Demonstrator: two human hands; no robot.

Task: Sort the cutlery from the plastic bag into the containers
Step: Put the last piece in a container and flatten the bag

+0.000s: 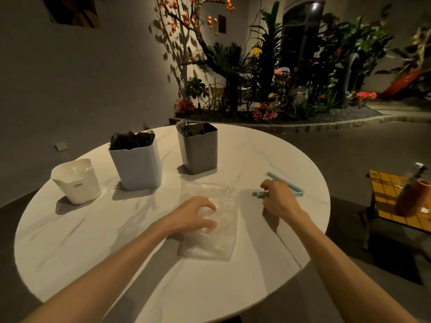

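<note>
Both bare forearms reach forward over the round white marble-patterned table (93,241). Our left hand (193,214) hovers palm-down on the left half of the clear, flat plastic bag (210,224), wrist slightly raised, fingers spread and curled in a claw, thumb and fingertips touching the film. The bag lies flat at the table's centre, its long axis running from the near edge toward the far side; whether anything is left in it we cannot tell.

Our right hand (278,197) rests to the right of the bag, back of the hand up, fingers curled around a small greenish-grey object (260,194) whose end sticks out leftward toward the bag; its exact kind is too blurred for us to tell. Just beyond this hand lies a pale blue, long, narrow strip (285,181), its long axis running diagonally from far-left to near-right, partly hidden by the knuckles.

Three containers stand in a row across the far-left part of the table. The low white plastic tub (78,185), leftmost, shows a bare interior. The tall white rectangular container (137,165) is packed with dark cutlery (131,139) standing upright. The grey rectangular container (199,151) holds a few pieces of dark and silvery cutlery (184,128) upright in its left corner.
</note>
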